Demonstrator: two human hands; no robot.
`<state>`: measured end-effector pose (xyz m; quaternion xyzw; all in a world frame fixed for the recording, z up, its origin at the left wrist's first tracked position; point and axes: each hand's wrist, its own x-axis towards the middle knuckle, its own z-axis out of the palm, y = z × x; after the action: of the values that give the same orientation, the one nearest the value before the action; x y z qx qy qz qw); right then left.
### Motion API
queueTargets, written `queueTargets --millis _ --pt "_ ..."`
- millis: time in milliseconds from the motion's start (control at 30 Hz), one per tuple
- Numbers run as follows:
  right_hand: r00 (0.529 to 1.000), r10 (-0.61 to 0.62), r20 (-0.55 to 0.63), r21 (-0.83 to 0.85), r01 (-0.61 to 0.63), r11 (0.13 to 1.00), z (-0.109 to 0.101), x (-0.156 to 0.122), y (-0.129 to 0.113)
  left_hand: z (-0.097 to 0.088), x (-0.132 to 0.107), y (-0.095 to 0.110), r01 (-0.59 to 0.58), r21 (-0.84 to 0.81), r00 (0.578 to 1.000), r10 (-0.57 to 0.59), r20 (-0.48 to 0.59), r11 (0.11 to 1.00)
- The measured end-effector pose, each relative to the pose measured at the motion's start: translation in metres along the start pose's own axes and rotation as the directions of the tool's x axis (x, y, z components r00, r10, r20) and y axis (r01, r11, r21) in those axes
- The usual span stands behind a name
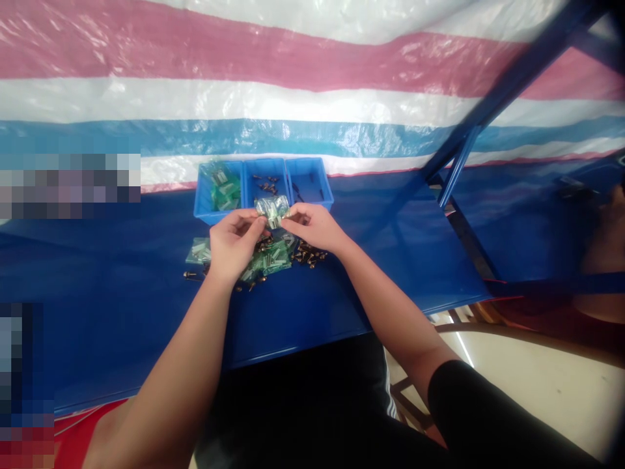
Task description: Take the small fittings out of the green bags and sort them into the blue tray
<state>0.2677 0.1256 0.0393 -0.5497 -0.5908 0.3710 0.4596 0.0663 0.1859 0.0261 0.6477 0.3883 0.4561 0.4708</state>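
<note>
Both hands are raised just above the blue table, holding a small bag of clear plastic between them. The left hand has its grip pinched together on the bag's left edge, and the right hand has its grip closed on the right edge. The bag hangs in front of the near rim of a blue tray with three compartments: the left one holds greenish bags, the middle one dark screws, and the right one only a few small pieces. Under the hands lie loose bags, and scattered screws lie just to their right. A striped sheet hangs behind the table. At the far right edge another person's arm shows, well apart from the tray
</note>
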Motion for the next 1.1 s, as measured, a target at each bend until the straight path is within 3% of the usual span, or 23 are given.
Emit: queueTargets --millis 300,533,867,1100 --pt "0.999 -0.034 0.008 0.13 0.033 0.991 0.002 0.003 0.01 0.001 -0.002 -0.001 0.005 -0.034 0.999 -0.004 0.041 0.999" --pt "0.998 -0.025 -0.06 0.086 0.03 0.996 0.0 0.002 0.006 0.002 -0.003 -0.002 -0.021 0.013 0.998 0.021 0.052 1.0" --pt "0.999 -0.028 -0.03 0.136 0.032 0.99 0.001 0.003 0.006 0.003 -0.005 0.005 -0.038 0.081 0.998 0.035 0.047 0.996" --pt "0.999 -0.04 -0.031 0.069 0.042 0.997 0.0 0.002 0.0 0.004 -0.005 0.002 -0.048 0.061 0.997 0.044 0.057 0.997"
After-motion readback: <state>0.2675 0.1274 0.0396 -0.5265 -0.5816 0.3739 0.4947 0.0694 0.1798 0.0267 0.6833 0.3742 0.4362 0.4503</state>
